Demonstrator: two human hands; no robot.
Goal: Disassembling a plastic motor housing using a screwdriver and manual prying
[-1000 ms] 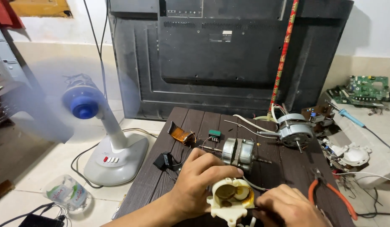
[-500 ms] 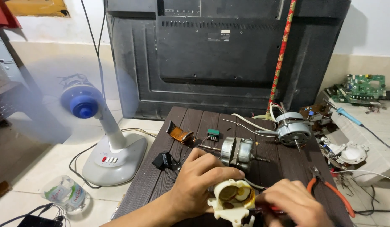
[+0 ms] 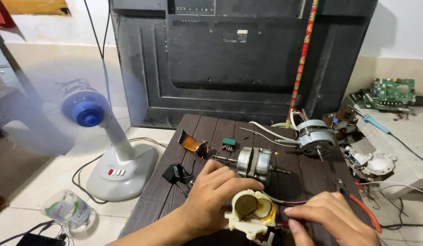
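My left hand point(image 3: 216, 193) grips a cream plastic gear housing point(image 3: 250, 214) with brown gears showing inside, held just above the dark wooden table point(image 3: 207, 132). My right hand point(image 3: 332, 218) is beside the housing on its right, fingers pinched on a thin tool whose tip meets the housing's lower right edge; the tool is mostly hidden. A silver fan motor point(image 3: 256, 163) with a shaft lies just behind the housing, red and white wires running from it.
A second motor point(image 3: 315, 136) lies at the table's far right. An orange coil part point(image 3: 193, 145), a green component point(image 3: 228, 144) and a black capacitor point(image 3: 174, 173) lie left. A running desk fan point(image 3: 104, 150), plastic bottle point(image 3: 67, 209), large television back point(image 3: 238, 54), circuit boards point(image 3: 389, 91), pliers point(image 3: 362, 205).
The view has shifted slightly. My right hand has closed in on the housing's lower right with the thin tool. My left hand keeps its hold.
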